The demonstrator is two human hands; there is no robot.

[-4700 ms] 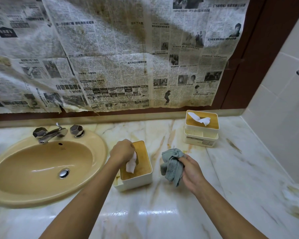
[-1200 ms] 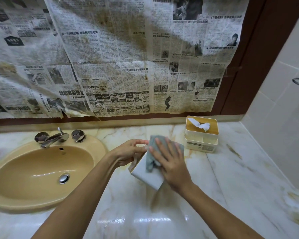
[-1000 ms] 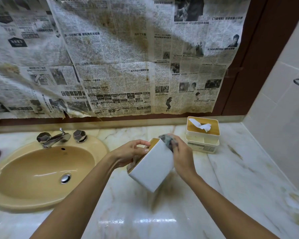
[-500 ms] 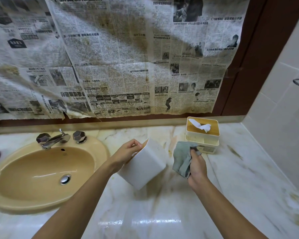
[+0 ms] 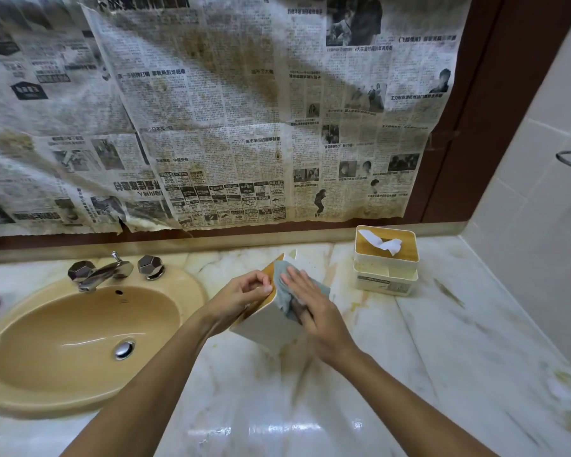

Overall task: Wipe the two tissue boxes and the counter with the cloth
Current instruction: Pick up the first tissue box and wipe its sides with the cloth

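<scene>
My left hand [image 5: 241, 296] holds a white tissue box [image 5: 264, 324] with a wooden lid, tilted up above the marble counter [image 5: 442, 357]. My right hand [image 5: 310, 308] presses a grey-blue cloth [image 5: 282, 275] flat against the box's upper side, fingers spread over it. The second tissue box [image 5: 385, 268], white with a wooden top and a tissue sticking out, stands upright on the counter at the back right, apart from both hands.
A tan sink [image 5: 80, 334] with a chrome tap [image 5: 103, 272] lies to the left. Stained newspaper [image 5: 228, 120] covers the wall behind. A tiled wall [image 5: 541, 225] closes the right side, with metal rails. Brown stains mark the counter near the right edge.
Half a second ago my right hand held the bunched cloth apart from the box; now it lies flat on the tilted box. My left hand has turned the box.
</scene>
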